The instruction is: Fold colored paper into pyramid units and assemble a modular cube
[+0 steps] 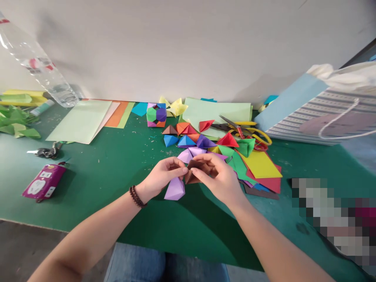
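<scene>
A brown folded paper piece (192,177) is between my two hands above the green table. My right hand (219,176) grips it from the right, thumb in front and fingers behind. My left hand (164,174), with a dark bead bracelet at the wrist, pinches its left corner between thumb and forefinger. Just below my left fingers is a light purple folded paper piece (175,190). Behind my hands lie several more folded pieces, among them a blue one (187,141), a dark purple one (205,141) and a red one (227,140).
A finished paper ball (156,114) stands near the wall. Scissors (235,126) and yellow paper sheets (261,164) lie right. A striped gift bag (323,113) stands at far right. Left are pale paper sheets (82,121), a plastic bottle (44,66), keys (48,151) and a purple packet (45,182).
</scene>
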Action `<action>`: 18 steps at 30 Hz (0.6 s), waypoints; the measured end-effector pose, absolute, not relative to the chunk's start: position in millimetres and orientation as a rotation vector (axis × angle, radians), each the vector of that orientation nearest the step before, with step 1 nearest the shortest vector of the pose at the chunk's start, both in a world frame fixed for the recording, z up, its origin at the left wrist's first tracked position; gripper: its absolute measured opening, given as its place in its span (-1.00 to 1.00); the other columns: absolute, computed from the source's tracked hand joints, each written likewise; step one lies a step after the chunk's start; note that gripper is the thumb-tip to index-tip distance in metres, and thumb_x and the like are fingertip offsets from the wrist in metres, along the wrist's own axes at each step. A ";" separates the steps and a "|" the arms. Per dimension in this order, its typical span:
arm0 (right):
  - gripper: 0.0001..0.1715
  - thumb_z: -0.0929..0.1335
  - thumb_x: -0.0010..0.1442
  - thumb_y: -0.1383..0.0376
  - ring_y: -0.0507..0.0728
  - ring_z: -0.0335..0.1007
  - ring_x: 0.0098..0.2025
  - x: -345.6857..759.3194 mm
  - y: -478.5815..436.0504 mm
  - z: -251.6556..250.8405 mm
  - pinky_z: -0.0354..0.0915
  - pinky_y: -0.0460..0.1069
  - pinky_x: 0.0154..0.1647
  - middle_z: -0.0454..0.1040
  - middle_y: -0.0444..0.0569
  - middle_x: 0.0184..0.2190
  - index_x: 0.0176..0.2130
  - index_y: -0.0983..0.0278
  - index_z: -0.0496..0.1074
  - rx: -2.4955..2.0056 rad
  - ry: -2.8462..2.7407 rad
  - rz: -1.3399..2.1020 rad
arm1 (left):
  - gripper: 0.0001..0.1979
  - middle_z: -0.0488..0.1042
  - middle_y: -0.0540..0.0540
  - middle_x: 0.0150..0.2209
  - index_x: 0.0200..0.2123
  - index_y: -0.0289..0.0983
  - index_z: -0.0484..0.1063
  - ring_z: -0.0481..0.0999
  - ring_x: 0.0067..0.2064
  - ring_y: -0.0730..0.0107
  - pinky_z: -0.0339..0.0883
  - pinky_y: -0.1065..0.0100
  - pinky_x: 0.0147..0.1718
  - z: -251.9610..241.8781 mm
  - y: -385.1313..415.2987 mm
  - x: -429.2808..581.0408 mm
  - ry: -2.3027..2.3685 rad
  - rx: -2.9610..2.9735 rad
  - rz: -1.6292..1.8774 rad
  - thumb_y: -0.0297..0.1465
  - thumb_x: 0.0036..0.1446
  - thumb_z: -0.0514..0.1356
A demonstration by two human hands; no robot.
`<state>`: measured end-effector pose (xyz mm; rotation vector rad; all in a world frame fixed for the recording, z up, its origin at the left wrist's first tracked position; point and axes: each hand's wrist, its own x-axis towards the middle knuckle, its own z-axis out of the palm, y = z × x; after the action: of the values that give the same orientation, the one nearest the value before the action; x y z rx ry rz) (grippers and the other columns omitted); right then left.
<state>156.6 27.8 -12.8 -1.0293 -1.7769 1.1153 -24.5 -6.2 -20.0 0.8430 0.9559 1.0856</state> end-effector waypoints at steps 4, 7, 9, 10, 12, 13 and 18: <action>-0.79 0.43 0.12 0.18 0.16 0.58 -0.33 156.6 27.0 -12.3 0.54 0.04 -0.35 0.61 -0.03 -0.30 -0.21 0.18 0.45 -1.048 -1.772 1.157 | -0.68 0.41 0.03 -0.50 -0.40 -0.33 0.41 0.38 -0.46 0.56 0.24 0.45 -0.40 -20.2 -6.6 -23.6 0.959 0.857 1.084 -0.24 -0.06 0.42; -0.81 0.43 0.12 0.17 0.15 0.57 -0.37 156.0 26.2 -10.3 0.53 0.02 -0.41 0.60 -0.05 -0.35 -0.25 0.19 0.46 -1.052 -1.763 1.194 | -0.69 0.41 0.03 -0.48 -0.41 -0.33 0.41 0.39 -0.44 0.56 0.24 0.45 -0.38 -21.3 -6.7 -23.4 0.941 0.868 1.085 -0.26 -0.06 0.42; -0.80 0.43 0.11 0.17 0.14 0.56 -0.40 155.7 26.1 -9.5 0.50 -0.02 -0.51 0.60 -0.05 -0.36 -0.25 0.19 0.46 -1.069 -1.751 1.213 | -0.70 0.42 0.03 -0.47 -0.40 -0.33 0.42 0.39 -0.43 0.56 0.24 0.45 -0.38 -22.5 -6.5 -23.6 0.925 0.870 1.086 -0.28 -0.06 0.42; -0.79 0.43 0.11 0.16 0.13 0.55 -0.42 155.6 26.2 -9.3 0.47 -0.04 -0.56 0.59 -0.05 -0.36 -0.24 0.19 0.46 -1.075 -1.740 1.233 | -0.71 0.42 0.03 -0.47 -0.40 -0.33 0.42 0.39 -0.44 0.56 0.24 0.45 -0.38 -22.8 -6.3 -23.8 0.918 0.869 1.085 -0.28 -0.05 0.41; -0.76 0.43 0.11 0.16 0.12 0.54 -0.44 155.7 26.7 -9.6 0.44 -0.07 -0.62 0.59 -0.04 -0.33 -0.21 0.19 0.45 -1.069 -1.709 1.284 | -0.72 0.42 0.03 -0.49 -0.40 -0.33 0.41 0.39 -0.45 0.56 0.24 0.45 -0.39 -22.1 -5.9 -24.2 0.910 0.854 1.088 -0.28 -0.03 0.40; -0.74 0.43 0.11 0.16 0.11 0.54 -0.43 155.8 27.0 -9.7 0.45 -0.07 -0.61 0.59 -0.04 -0.31 -0.19 0.19 0.45 -1.055 -1.693 1.309 | -0.72 0.42 0.03 -0.50 -0.40 -0.33 0.41 0.39 -0.46 0.55 0.24 0.44 -0.40 -21.1 -5.7 -24.3 0.909 0.840 1.091 -0.28 -0.02 0.40; -0.67 0.45 0.09 0.15 0.07 0.50 -0.47 155.5 29.2 -9.5 0.53 -0.02 -0.52 0.57 -0.09 -0.35 -0.15 0.20 0.43 -0.989 -1.610 1.416 | -0.70 0.41 0.04 -0.54 -0.44 -0.31 0.37 0.37 -0.51 0.54 0.20 0.44 -0.48 -14.0 -5.1 -24.1 0.903 0.765 1.120 -0.26 -0.03 0.39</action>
<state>155.5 29.2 -9.5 -0.9890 -1.6099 1.4161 -24.1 -5.1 -14.0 0.7645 0.9034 1.1201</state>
